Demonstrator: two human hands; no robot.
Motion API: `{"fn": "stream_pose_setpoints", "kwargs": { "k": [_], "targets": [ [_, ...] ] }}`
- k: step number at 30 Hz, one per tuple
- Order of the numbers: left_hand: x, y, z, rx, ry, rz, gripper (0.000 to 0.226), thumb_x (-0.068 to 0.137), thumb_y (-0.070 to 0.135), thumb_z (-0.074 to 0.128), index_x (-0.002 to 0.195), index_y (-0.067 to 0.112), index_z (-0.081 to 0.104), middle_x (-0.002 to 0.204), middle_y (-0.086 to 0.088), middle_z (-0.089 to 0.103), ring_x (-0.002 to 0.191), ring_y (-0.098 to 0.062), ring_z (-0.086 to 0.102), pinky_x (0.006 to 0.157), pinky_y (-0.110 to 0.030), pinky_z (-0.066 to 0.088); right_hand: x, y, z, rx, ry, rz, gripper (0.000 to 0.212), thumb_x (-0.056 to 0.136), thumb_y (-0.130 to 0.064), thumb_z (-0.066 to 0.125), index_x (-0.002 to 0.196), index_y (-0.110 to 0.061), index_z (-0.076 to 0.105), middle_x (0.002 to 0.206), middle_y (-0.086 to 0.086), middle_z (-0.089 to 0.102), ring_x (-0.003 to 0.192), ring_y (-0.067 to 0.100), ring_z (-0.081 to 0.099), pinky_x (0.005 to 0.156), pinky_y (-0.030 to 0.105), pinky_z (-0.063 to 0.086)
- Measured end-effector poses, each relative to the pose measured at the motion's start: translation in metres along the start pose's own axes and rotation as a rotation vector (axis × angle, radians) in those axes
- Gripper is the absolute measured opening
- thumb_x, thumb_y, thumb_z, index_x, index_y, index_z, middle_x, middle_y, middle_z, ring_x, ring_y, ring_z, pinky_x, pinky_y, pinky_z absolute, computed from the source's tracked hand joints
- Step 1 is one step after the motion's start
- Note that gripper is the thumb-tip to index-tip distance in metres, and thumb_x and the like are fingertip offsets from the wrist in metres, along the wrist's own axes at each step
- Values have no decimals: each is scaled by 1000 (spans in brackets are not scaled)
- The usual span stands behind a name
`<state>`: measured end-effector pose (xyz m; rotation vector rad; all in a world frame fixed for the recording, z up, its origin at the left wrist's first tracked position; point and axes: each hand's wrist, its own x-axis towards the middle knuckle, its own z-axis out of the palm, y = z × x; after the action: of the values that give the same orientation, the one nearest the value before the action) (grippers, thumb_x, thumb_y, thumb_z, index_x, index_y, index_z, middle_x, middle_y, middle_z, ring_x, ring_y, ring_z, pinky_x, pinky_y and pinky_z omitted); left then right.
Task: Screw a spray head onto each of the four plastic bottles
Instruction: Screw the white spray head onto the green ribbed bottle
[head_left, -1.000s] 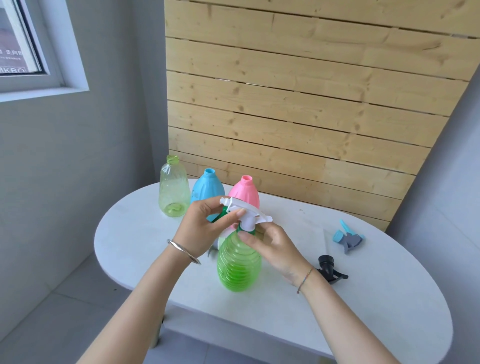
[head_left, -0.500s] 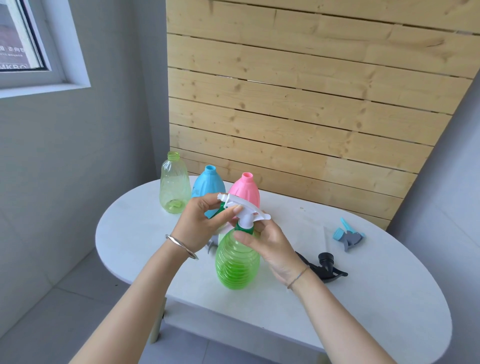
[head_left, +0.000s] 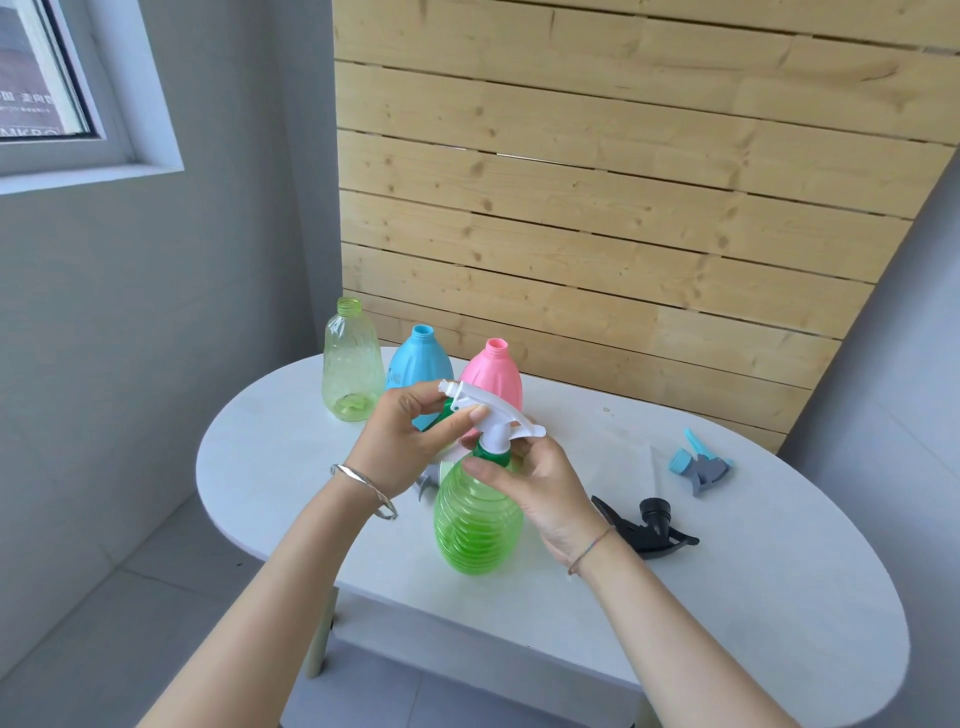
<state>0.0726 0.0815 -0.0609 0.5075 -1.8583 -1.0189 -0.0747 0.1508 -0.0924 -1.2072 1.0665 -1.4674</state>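
A ribbed green bottle (head_left: 477, 525) stands on the white table (head_left: 727, 597) in front of me. A white spray head (head_left: 485, 413) with a green collar sits on its neck. My left hand (head_left: 410, 441) grips the head's nozzle end. My right hand (head_left: 535, 483) pinches the green collar and the bottle's shoulder. Behind stand a clear yellow-green bottle (head_left: 350, 364), a blue bottle (head_left: 421, 361) and a pink bottle (head_left: 498, 371), all with bare necks. A black spray head (head_left: 647, 527) and a blue-grey spray head (head_left: 701, 465) lie to the right.
A grey object (head_left: 428, 475) shows partly under my left hand. A wooden slat wall (head_left: 623, 208) rises behind the table. A grey wall with a window (head_left: 47, 78) is at the left. The table's rounded edge drops to a tiled floor (head_left: 104, 649).
Both hands stay on the white spray head and green collar, with small shifts of the fingers. The view has moved slightly; the bottle stands in the same spot.
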Motion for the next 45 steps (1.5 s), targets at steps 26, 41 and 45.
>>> {"fn": "stream_pose_setpoints", "kwargs": {
  "k": [26, 41, 45],
  "targets": [
    [-10, -5, 5, -75, -13, -118, 42, 80, 37, 61, 119, 34, 47, 119, 11, 56, 108, -1, 57, 89, -17, 48, 2, -15, -10, -3, -8, 5, 24, 82, -4, 64, 105, -9, 66, 98, -7, 74, 92, 4, 67, 79, 15, 50],
    [-19, -12, 18, -122, -407, -438, 76, 61, 43, 78, 130, 28, 49, 125, 5, 64, 117, -11, 58, 105, -40, 43, 0, -50, -29, 43, 18, -27, 27, 77, -27, 63, 101, -15, 69, 108, 10, 67, 98, 18, 61, 99, 36, 42],
    [-15, -12, 23, -59, -257, -385, 78, 56, 45, 81, 126, 24, 52, 121, 2, 65, 115, -14, 60, 103, -43, 45, 5, -50, -23, 17, 142, -130, 25, 73, -27, 67, 95, -16, 70, 95, 0, 73, 88, 9, 66, 82, 19, 50]
  ]
}}
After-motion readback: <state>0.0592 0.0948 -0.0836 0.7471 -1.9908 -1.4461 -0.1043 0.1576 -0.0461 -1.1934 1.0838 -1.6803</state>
